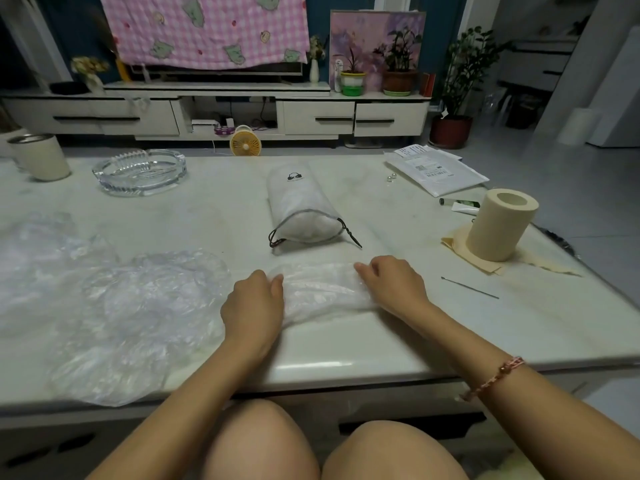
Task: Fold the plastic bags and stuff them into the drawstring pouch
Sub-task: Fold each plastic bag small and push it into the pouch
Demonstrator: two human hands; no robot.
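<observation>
A clear plastic bag (323, 292), folded into a narrow strip, lies on the white table (381, 348) just in front of me. My left hand (251, 308) grips its left end with curled fingers. My right hand (393, 284) pinches its right end. Beyond the strip lies a white drawstring pouch (299, 207) with a dark cord, its mouth toward me and stuffed with plastic. A loose heap of crumpled clear plastic bags (114, 306) spreads over the table's left side.
A glass ashtray (140, 171) and a cream cup (41, 157) stand at the back left. A tissue roll (498, 223) sits on tissue sheets at the right, with a thin metal pick (469, 287), a small tube (460, 203) and a mailer (434, 173) nearby.
</observation>
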